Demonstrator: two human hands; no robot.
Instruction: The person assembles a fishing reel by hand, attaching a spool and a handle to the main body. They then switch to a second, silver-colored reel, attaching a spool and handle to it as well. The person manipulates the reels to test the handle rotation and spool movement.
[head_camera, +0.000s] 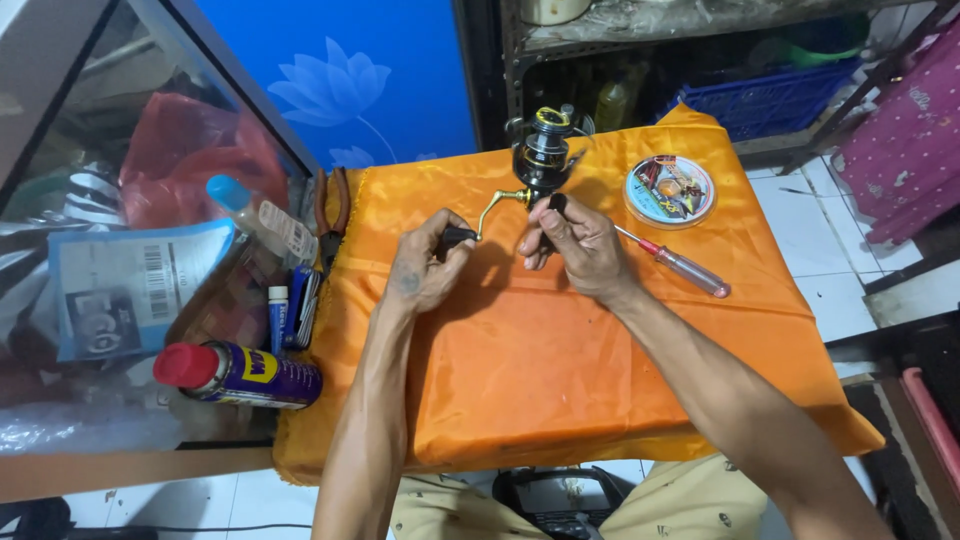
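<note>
**A:** What have my hands got right now?

**B:** Your left hand (425, 268) is curled tight around the black knob of the gold crank handle (492, 208); thumb and fingers wrap it, no gap showing. Your right hand (575, 245) is clenched on the foot and stem of the black and gold spinning fishing reel (543, 150), fingers folded under the body.

**A:** I see the reel standing upright from here. Where does it sit?

**B:** Over the far middle of the orange satin cloth (560, 370) that covers the table, held up in your right hand. I cannot tell whether its foot touches the cloth.

**A:** What lies around my right hand?

**B:** A screwdriver with a clear pink handle (685, 266) lies on the cloth just beside your right wrist, the shaft pointing toward your knuckles. Beyond it, a round clear spool of fishing line (669, 190) lies flat near the far right edge.

**A:** And on my left?

**B:** Off the cloth's left edge, a blue and yellow spray can with a red cap (238, 373) lies on its side. Pliers with red-brown grips (331, 215) lie near the far left corner, well apart from your left hand.
</note>
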